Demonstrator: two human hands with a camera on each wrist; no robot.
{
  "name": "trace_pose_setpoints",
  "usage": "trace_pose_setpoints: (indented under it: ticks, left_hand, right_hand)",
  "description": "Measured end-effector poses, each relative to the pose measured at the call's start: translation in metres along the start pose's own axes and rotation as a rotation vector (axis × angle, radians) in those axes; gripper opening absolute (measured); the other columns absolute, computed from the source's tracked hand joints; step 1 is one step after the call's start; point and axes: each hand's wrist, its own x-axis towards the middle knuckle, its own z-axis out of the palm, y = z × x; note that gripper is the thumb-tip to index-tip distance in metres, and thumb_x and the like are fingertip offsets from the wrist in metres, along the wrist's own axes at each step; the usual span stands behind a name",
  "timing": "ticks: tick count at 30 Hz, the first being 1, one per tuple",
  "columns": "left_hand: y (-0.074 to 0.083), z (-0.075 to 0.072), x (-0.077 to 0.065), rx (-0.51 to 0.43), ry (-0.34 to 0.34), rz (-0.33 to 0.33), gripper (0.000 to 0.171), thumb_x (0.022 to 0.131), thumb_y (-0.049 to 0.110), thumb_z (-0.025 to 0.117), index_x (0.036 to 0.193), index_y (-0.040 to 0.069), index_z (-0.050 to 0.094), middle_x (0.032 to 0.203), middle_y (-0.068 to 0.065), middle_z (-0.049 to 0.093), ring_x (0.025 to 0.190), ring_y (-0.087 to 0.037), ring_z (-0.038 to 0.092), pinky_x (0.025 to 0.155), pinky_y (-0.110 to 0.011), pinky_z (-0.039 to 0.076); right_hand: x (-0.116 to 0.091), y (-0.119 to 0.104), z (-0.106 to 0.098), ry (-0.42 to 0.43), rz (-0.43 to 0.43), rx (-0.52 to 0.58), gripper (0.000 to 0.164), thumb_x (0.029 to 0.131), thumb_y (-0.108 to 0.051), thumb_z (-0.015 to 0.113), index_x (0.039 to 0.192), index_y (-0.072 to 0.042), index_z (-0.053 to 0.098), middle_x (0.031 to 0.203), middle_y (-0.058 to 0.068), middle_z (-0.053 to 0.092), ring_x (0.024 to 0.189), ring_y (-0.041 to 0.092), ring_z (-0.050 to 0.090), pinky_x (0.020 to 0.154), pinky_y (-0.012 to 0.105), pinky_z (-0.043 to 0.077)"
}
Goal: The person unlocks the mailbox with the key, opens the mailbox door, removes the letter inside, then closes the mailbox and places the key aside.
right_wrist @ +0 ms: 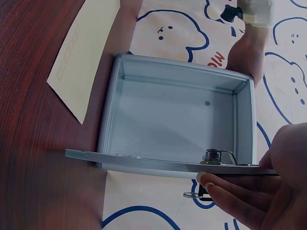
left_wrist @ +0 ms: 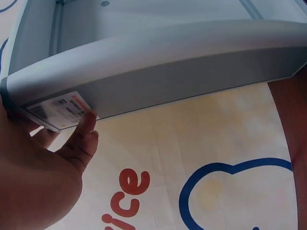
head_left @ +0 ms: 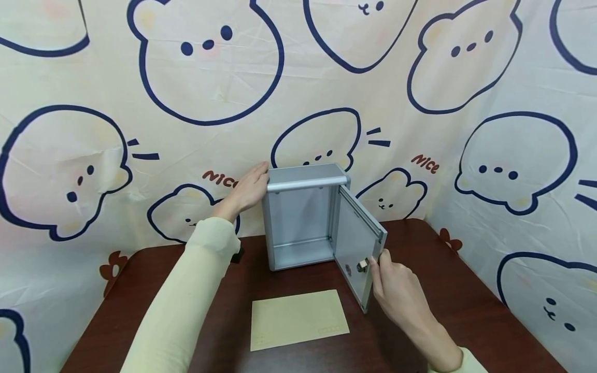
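Observation:
A grey metal lock box (head_left: 305,212) stands upright on the table, its door (head_left: 356,233) swung out to the right. The left hand (head_left: 249,189) holds the box's upper left corner; in the left wrist view its thumb lies by a white label (left_wrist: 64,112) on the side. The right hand (head_left: 396,287) pinches the door's free edge, thumb on the inner face and fingers on the outer. Beside that thumb sits the cam lock (head_left: 363,266). A ring (right_wrist: 192,195) hangs at the lock's outer side in the right wrist view.
A pale yellow envelope (head_left: 298,320) lies flat on the dark red-brown table (head_left: 224,331) in front of the box. Behind and to the right, a cloth backdrop (head_left: 200,83) with cartoon bears closes off the space. A dark strap piece (right_wrist: 231,13) shows at the left cuff.

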Motion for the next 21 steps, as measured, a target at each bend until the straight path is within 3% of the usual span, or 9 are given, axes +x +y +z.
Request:
trace_pose_setpoints:
  ticks: [9,21]
  left_hand:
    - [-0.0037,0.0015,-0.0001,0.037,-0.004,0.018,0.062,0.108,0.032,0.020,0.164,0.007,0.017,0.172,-0.008,0.012,0.159,-0.024,0.008,0.128,-0.041,0.009]
    - [-0.0089,0.0080,0.0008,-0.014,0.084,0.041,0.060,0.107,0.030,0.023,0.161,0.006,0.032,0.167,-0.011,0.029,0.155,-0.029,0.022,0.127,-0.046,0.019]
  right_hand:
    - [0.0010,-0.0024,0.0002,-0.015,0.007,0.002,0.026,0.108,-0.019,0.048,0.088,-0.003,0.048,0.056,-0.003,0.035,0.046,0.011,0.035,0.041,0.027,0.029]
    - [0.0017,-0.0058,0.0000,-0.015,0.017,0.008,0.024,0.108,-0.018,0.049,0.089,-0.002,0.049,0.056,-0.002,0.036,0.046,0.012,0.036,0.042,0.028,0.029]
